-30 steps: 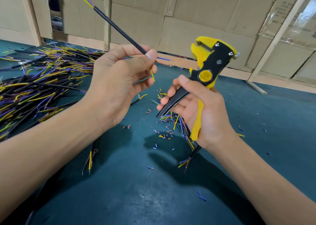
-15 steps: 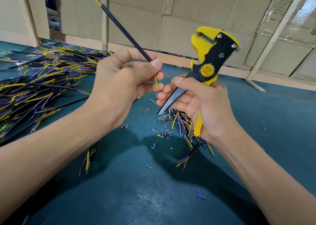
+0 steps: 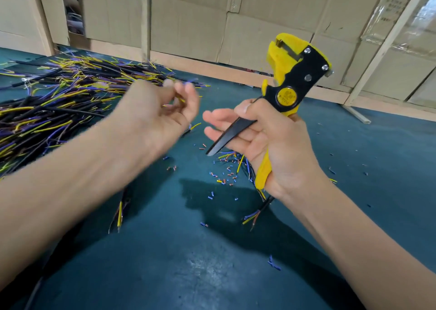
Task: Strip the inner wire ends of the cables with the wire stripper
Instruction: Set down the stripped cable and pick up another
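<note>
Cable gone; left hand [image 3: 162, 111] blurred, wire stripper [image 3: 292, 83] upright.

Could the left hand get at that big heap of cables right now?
Probably yes. The left hand hovers, blurred, right by the heap of cables, with nothing visible between them; whether it holds anything is unclear.
</note>
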A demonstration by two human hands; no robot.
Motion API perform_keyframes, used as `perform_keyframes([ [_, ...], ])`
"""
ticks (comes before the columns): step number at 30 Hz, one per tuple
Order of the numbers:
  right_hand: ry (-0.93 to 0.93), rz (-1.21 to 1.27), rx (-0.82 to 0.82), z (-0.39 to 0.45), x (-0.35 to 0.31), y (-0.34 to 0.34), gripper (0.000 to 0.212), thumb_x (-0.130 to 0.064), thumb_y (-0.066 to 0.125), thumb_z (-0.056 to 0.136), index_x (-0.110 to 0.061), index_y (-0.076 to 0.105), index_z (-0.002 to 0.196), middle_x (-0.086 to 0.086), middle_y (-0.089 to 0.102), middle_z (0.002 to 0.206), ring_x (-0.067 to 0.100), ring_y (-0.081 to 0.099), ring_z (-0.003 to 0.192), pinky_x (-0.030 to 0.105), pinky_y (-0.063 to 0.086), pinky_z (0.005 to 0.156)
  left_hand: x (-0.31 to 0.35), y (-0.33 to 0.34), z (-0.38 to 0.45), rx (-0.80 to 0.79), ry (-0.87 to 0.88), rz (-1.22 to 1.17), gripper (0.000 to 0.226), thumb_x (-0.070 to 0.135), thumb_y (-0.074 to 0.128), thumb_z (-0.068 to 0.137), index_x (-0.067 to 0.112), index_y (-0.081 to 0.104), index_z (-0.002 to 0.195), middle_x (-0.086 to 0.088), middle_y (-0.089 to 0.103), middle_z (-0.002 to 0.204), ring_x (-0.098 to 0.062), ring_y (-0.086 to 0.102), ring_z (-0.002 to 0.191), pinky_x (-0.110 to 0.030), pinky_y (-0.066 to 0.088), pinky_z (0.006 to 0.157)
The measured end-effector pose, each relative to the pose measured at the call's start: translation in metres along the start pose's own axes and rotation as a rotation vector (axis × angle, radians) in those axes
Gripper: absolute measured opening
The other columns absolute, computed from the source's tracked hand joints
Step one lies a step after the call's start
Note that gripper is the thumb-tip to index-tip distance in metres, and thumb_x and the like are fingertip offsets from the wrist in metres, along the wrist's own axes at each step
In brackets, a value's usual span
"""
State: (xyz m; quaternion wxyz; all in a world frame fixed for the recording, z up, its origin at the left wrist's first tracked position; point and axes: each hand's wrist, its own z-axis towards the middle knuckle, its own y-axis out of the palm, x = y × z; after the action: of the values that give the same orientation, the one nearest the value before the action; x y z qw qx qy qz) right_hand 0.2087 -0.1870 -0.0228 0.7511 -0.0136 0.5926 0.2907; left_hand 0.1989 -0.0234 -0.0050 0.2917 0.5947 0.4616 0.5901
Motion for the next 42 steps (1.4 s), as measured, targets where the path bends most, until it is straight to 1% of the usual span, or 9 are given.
perform_keyframes([
  [2,-0.019,0.022,0.013,0.0,-0.006,-0.001,0.018,-0.003,0.062,0.084,-0.003,0.07,0.068,0.027,0.073,0.083,0.048,0.074,0.091,0.048,0.062,0.076,0.027,-0.005,0.012,0.041,0.013,0.118,0.023,-0.009,0.038,0.097,0.005,0.053,0.088,-0.004,0.052,0.078,-0.01,0.052,0.053,-0.018,0.046,0.047],
  [7,0.121,-0.048,0.026,-0.001,-0.012,-0.003,0.009,0.001,0.068,0.087,0.003,0.065,0.079,0.022,0.068,0.074,0.042,0.073,0.075,0.049,0.062,0.072,0.038,-0.026,0.036,0.03,0.328,1.73,0.02,0.024,0.071,0.09,0.007,0.068,0.08,-0.001,0.055,0.061,-0.019,0.049,0.057,-0.027,0.044,0.057],
  [10,0.31,-0.14,0.053,-0.001,-0.01,-0.006,0.007,0.0,0.067,0.09,0.005,0.064,0.087,0.022,0.068,0.075,0.04,0.072,0.07,0.05,0.063,0.069,0.026,-0.039,0.039,-0.018,0.324,2.185,0.03,0.039,0.074,0.085,0.01,0.074,0.078,-0.003,0.069,0.07,-0.024,0.06,0.07,-0.026,0.048,0.065],
  [17,0.534,-0.143,0.017,-0.003,-0.006,-0.007,0.007,-0.001,0.066,0.091,0.001,0.064,0.084,0.021,0.068,0.076,0.039,0.072,0.07,0.054,0.063,0.07,0.021,-0.034,0.032,-0.031,0.375,2.125,0.036,0.047,0.073,0.083,0.017,0.071,0.063,0.007,0.06,0.052,-0.004,0.053,0.05,-0.02,0.034,0.048],
  [25,0.376,0.0,-0.228,-0.001,-0.015,-0.011,0.014,-0.008,0.065,0.088,-0.002,0.071,0.077,0.016,0.068,0.077,0.032,0.071,0.071,0.049,0.06,0.075,-0.014,-0.021,0.002,-0.539,0.022,1.85,0.048,0.059,0.04,0.079,0.027,0.052,0.045,0.008,0.036,0.049,-0.017,0.031,0.053,-0.028,0.028,0.054],
  [30,0.415,-0.01,-0.137,0.0,-0.019,-0.012,0.008,-0.008,0.065,0.088,-0.001,0.067,0.083,0.017,0.068,0.076,0.033,0.072,0.071,0.049,0.061,0.072,0.032,-0.035,0.03,-0.1,0.639,2.463,0.038,0.053,0.05,0.094,0.023,0.059,0.072,0.001,0.063,0.073,-0.026,0.063,0.081,-0.029,0.046,0.066],
  [32,0.494,-0.048,-0.081,0.0,-0.018,-0.012,0.005,-0.006,0.064,0.091,-0.001,0.062,0.089,0.018,0.068,0.076,0.035,0.072,0.071,0.051,0.062,0.071,0.054,-0.037,0.039,0.095,0.434,2.608,0.045,0.056,0.053,0.091,0.015,0.053,0.072,-0.007,0.061,0.077,-0.031,0.056,0.079,-0.036,0.048,0.075],
  [36,0.641,-0.148,-0.062,-0.003,-0.011,-0.011,0.005,-0.004,0.066,0.092,-0.002,0.062,0.089,0.02,0.069,0.076,0.037,0.072,0.07,0.054,0.062,0.068,0.063,-0.032,0.031,0.052,-0.135,2.683,0.051,0.059,0.056,0.091,0.01,0.064,0.077,-0.001,0.069,0.056,-0.024,0.053,0.048,-0.02,0.044,0.054],
  [42,0.767,-0.29,-0.332,-0.009,-0.009,-0.007,0.022,-0.018,0.076,0.085,-0.001,0.064,0.089,0.019,0.067,0.08,0.037,0.07,0.072,0.053,0.061,0.075,0.047,-0.027,0.023,-0.112,0.118,2.685,0.027,0.022,0.06,0.087,0.012,0.067,0.111,-0.006,0.076,0.076,-0.023,0.071,0.08,-0.033,0.058,0.078],
])
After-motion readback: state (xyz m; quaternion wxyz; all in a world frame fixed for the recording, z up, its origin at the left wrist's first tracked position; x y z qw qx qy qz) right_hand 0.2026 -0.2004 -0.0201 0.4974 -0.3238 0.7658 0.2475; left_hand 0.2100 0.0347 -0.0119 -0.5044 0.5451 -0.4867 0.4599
